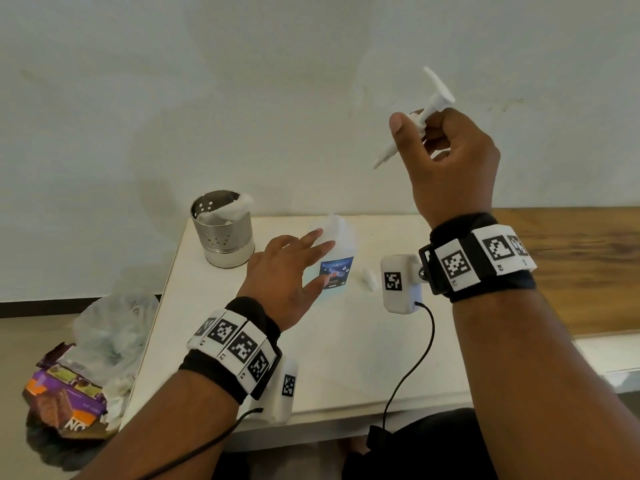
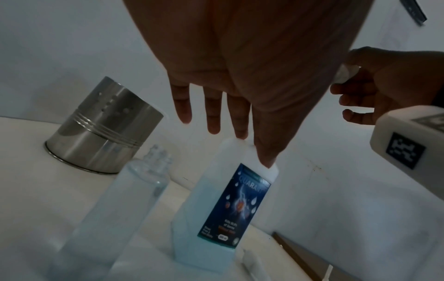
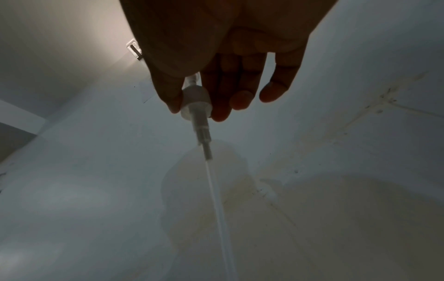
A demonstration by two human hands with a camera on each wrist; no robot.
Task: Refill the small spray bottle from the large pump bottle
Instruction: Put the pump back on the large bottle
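Two hands are seen, the left hand [image 1: 289, 268] and the right hand [image 1: 450, 157]. Two bottles are counted: one large bottle [image 2: 216, 218] and one small clear bottle [image 2: 115, 214]. One pump head [image 1: 415, 116], one steel cup [image 1: 221, 230] and one table [image 1: 346, 358] are counted.

Left of your large bottle [image 2: 216, 205]: small clear bottle [image 2: 125, 201] and steel cup [image 1: 223, 230] stand close | right: small white piece [image 1: 369, 279] | front table [image 1: 339, 358]: free
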